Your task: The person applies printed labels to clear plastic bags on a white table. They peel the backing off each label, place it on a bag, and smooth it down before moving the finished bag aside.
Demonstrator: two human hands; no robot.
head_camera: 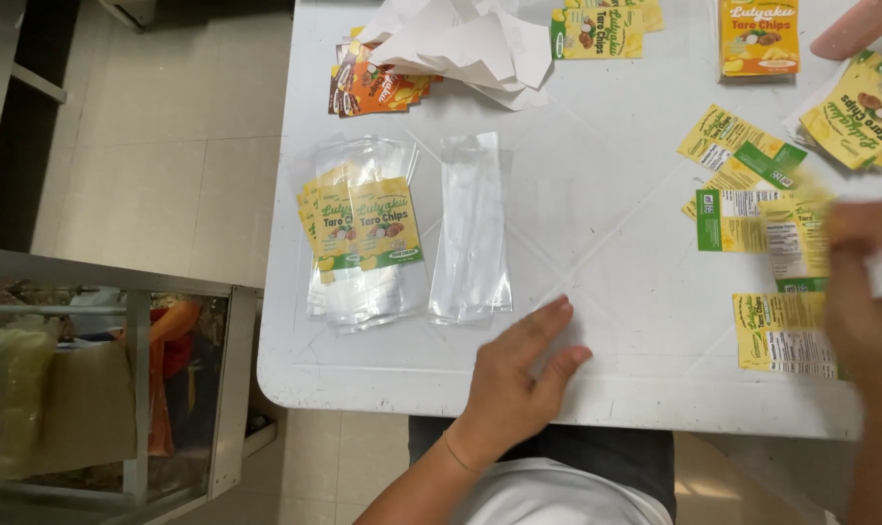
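2 hands are over the white desk (596, 379). The left hand (518, 374) lies flat and released, fingers spread, palm down on bare desk near the front edge, just right of 1 stack of clear empty bags (471, 233); it holds nothing. Left of that stack sits 1 fanned pile of labelled bags (361, 228), close to the desk's left edge. The right hand (864, 292) is blurred at the right side, over loose yellow-green labels (752, 219), and seems to pinch something white; whether it grips cannot be told. About 6 loose labels lie around it. Farther back lie 1 heap of white paper (470, 44), 1 orange packet pile (378, 83) and 1 orange box (759, 37). Open desk stretches between the clear bags and the labels.
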